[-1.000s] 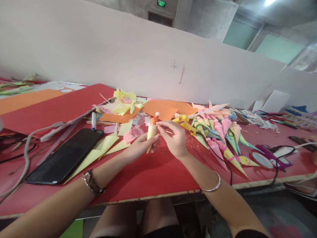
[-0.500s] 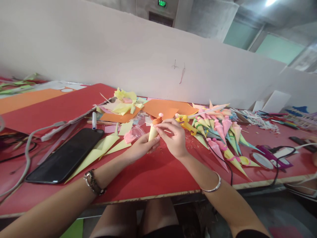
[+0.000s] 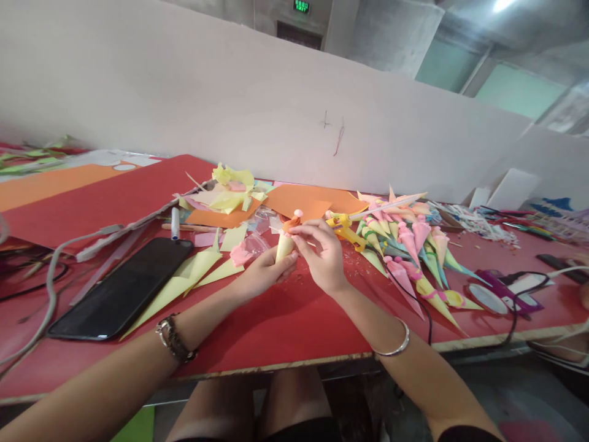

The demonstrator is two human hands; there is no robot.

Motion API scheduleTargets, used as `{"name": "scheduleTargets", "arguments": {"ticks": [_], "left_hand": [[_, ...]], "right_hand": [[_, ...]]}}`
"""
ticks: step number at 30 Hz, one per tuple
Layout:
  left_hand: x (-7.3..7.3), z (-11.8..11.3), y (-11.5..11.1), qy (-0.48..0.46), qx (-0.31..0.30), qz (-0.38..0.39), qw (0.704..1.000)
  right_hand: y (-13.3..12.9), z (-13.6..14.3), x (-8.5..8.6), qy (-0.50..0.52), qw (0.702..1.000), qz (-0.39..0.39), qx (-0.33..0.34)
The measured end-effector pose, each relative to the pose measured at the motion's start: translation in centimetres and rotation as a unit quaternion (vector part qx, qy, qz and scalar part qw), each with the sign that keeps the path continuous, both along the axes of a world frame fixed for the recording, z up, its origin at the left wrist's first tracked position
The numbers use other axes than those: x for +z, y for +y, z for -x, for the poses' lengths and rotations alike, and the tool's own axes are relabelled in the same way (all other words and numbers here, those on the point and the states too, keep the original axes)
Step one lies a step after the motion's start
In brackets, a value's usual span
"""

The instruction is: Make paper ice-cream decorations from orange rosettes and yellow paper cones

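Observation:
A small pale-yellow paper cone [image 3: 284, 247] stands upright in my left hand [image 3: 264, 271], whose fingers are wrapped round its lower part. On the cone's top sits an orange swirl of soft clay [image 3: 291, 224] with a pink ball [image 3: 298, 213] on it. My right hand [image 3: 326, 255] has thumb and forefinger pinched at the cone's upper rim, by the base of the orange clay. A lump of pink clay [image 3: 240, 253] lies on plastic film left of the cone. Behind my right hand rests a yellow glue gun [image 3: 343, 228].
Finished paper cones with clay tops [image 3: 414, 239] are heaped on the right. A black phone [image 3: 122, 288] and yellow paper sheets [image 3: 184, 276] lie on the left of the red table [image 3: 294, 334]. Cables run along both sides. A pale wall [image 3: 276, 110] stands behind.
My right hand has shifted very slightly at the cone's rim. The left hand keeps its hold on the cone, and the things on the table stay put.

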State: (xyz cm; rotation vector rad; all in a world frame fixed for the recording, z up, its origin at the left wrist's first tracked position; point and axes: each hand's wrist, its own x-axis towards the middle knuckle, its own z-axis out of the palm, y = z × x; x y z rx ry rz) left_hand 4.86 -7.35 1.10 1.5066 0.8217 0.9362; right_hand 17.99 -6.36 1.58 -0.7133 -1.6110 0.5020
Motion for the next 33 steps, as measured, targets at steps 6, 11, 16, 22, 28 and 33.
{"name": "scheduleTargets", "arguments": {"ticks": [6,11,16,22,28,33], "left_hand": [[0.3,0.0,-0.1,0.016,0.013,-0.007,1.0],[0.7,0.0,-0.2,0.033,0.017,-0.004,0.999],[0.5,0.0,-0.2,0.032,0.023,-0.001,0.999],[0.3,0.0,-0.1,0.043,0.02,-0.008,0.999],[0.0,0.1,0.1,0.049,0.012,-0.01,0.999],[-0.4,0.3,0.8,-0.014,0.012,0.014,1.0]], "right_hand": [[0.2,0.1,-0.2,0.017,1.0,-0.001,-0.017],[0.4,0.2,-0.5,0.019,0.999,0.033,-0.005],[0.6,0.4,-0.7,0.027,0.998,0.049,0.019],[0.6,0.4,-0.7,0.024,0.997,0.065,0.035],[0.8,0.4,-0.7,0.056,0.992,0.092,0.067],[0.6,0.2,-0.5,0.038,0.993,0.092,0.061]]}}
